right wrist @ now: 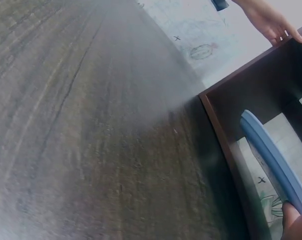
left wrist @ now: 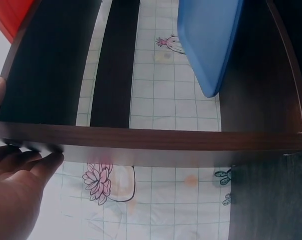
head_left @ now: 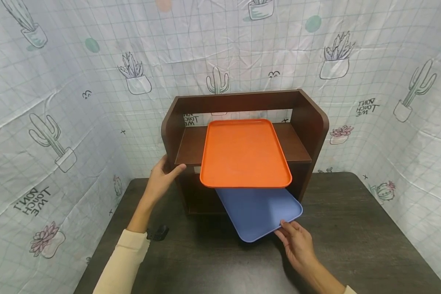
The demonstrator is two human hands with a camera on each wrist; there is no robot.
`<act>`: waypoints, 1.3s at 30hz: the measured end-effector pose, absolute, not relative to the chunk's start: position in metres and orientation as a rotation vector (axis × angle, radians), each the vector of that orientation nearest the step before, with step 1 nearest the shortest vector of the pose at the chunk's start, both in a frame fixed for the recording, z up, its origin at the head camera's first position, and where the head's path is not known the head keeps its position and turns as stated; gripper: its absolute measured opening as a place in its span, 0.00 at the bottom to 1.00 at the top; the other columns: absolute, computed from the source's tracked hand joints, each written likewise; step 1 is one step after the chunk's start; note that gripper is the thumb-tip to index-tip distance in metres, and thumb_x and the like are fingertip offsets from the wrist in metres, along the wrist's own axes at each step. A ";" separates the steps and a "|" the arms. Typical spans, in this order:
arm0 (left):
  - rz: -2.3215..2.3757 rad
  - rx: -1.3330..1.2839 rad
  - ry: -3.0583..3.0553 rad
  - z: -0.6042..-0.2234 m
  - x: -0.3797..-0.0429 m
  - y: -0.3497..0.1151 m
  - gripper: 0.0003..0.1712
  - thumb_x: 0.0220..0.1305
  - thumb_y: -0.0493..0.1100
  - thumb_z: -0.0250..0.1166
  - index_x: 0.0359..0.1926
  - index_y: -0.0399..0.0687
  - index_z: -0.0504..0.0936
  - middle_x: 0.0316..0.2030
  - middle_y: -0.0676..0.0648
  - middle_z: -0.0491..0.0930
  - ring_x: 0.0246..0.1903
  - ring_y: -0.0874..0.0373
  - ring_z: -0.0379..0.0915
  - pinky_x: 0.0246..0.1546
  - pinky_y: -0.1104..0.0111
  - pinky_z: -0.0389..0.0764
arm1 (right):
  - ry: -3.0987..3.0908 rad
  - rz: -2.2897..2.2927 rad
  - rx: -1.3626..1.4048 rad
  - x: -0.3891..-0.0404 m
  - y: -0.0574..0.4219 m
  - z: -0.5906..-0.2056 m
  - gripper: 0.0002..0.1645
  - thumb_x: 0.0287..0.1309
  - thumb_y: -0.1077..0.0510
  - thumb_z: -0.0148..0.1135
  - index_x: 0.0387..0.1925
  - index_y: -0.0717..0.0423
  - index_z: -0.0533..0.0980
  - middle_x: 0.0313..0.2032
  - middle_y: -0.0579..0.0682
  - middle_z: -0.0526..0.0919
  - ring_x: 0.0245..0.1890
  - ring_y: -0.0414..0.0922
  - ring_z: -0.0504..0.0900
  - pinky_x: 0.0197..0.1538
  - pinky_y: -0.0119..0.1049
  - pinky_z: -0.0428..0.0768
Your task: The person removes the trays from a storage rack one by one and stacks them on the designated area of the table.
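Observation:
A dark brown wooden shelf unit [head_left: 317, 126] stands on the table. My left hand [head_left: 159, 179] grips its left side panel, thumb at the front edge and fingers along the outer face, as the left wrist view [left wrist: 15, 195] also has it. With my right hand [head_left: 297, 243] I pinch the front edge of a blue tray [head_left: 259, 212], thumb on top and fingers beneath. The tray sits at an angle, its rear part inside the lower compartment and its front corner jutting out. An orange tray [head_left: 244, 153] lies on the upper shelf, overhanging the front and hiding the blue tray's back.
The dark wood table [head_left: 356, 228] extends on both sides of the unit. A dark strapped object [head_left: 158, 233] shows beside my left wrist. White cloth [head_left: 106, 134] with a grid and plant drawings hangs behind and at both sides.

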State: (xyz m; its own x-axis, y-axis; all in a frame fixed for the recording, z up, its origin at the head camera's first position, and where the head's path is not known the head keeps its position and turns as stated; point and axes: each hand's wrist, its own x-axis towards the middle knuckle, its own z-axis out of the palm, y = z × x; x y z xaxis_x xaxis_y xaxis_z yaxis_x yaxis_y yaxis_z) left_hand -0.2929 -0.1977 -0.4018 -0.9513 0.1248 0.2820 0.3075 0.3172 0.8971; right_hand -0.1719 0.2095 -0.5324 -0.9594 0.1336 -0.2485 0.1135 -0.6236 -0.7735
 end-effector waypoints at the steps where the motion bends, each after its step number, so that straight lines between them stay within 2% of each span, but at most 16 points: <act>1: -1.698 -0.396 -2.418 -0.402 -0.293 -0.198 0.45 0.72 0.57 0.71 0.82 0.49 0.63 0.73 0.41 0.75 0.71 0.44 0.75 0.71 0.46 0.76 | -1.377 2.776 -0.433 -0.172 0.209 -0.531 0.06 0.78 0.70 0.53 0.45 0.60 0.76 0.39 0.46 0.88 0.43 0.38 0.90 0.51 0.30 0.88; 5: -1.686 -0.387 -2.426 -0.401 -0.294 -0.198 0.46 0.72 0.58 0.71 0.82 0.47 0.63 0.73 0.41 0.75 0.71 0.44 0.74 0.71 0.46 0.76 | -1.443 2.740 -0.368 -0.172 0.209 -0.528 0.11 0.79 0.68 0.52 0.57 0.63 0.69 0.43 0.44 0.88 0.47 0.37 0.90 0.54 0.30 0.87; 13: -1.684 -0.382 -2.428 -0.401 -0.293 -0.199 0.46 0.72 0.57 0.72 0.81 0.47 0.64 0.73 0.41 0.75 0.71 0.44 0.75 0.71 0.46 0.77 | -1.473 2.734 -0.319 -0.174 0.213 -0.524 0.13 0.81 0.66 0.50 0.61 0.64 0.65 0.44 0.44 0.88 0.48 0.38 0.89 0.54 0.33 0.88; 21: -1.696 -0.381 -2.412 -0.402 -0.293 -0.198 0.45 0.72 0.56 0.71 0.81 0.47 0.64 0.74 0.41 0.74 0.72 0.43 0.74 0.72 0.46 0.76 | -1.564 2.718 -0.262 -0.175 0.218 -0.519 0.29 0.84 0.64 0.45 0.76 0.71 0.51 0.46 0.41 0.90 0.51 0.37 0.89 0.54 0.34 0.89; 25: -1.696 -0.374 -2.407 -0.402 -0.293 -0.197 0.45 0.72 0.57 0.71 0.81 0.46 0.64 0.74 0.41 0.74 0.73 0.43 0.73 0.73 0.46 0.75 | -1.606 2.683 -0.249 -0.175 0.219 -0.515 0.30 0.83 0.64 0.47 0.76 0.74 0.51 0.45 0.41 0.89 0.50 0.37 0.89 0.53 0.32 0.89; 32: -1.695 -0.348 -2.418 -0.400 -0.290 -0.196 0.47 0.72 0.59 0.71 0.82 0.46 0.63 0.75 0.41 0.72 0.74 0.43 0.72 0.73 0.45 0.75 | -1.649 2.651 -0.275 -0.176 0.225 -0.511 0.22 0.83 0.63 0.49 0.68 0.69 0.59 0.44 0.41 0.89 0.47 0.37 0.90 0.51 0.31 0.89; 39: -1.694 -0.350 -2.408 -0.399 -0.291 -0.195 0.45 0.72 0.56 0.72 0.81 0.47 0.65 0.74 0.41 0.74 0.72 0.43 0.73 0.72 0.46 0.76 | -1.722 2.638 -0.345 -0.177 0.231 -0.505 0.29 0.84 0.61 0.47 0.75 0.70 0.53 0.41 0.39 0.87 0.47 0.35 0.89 0.51 0.32 0.89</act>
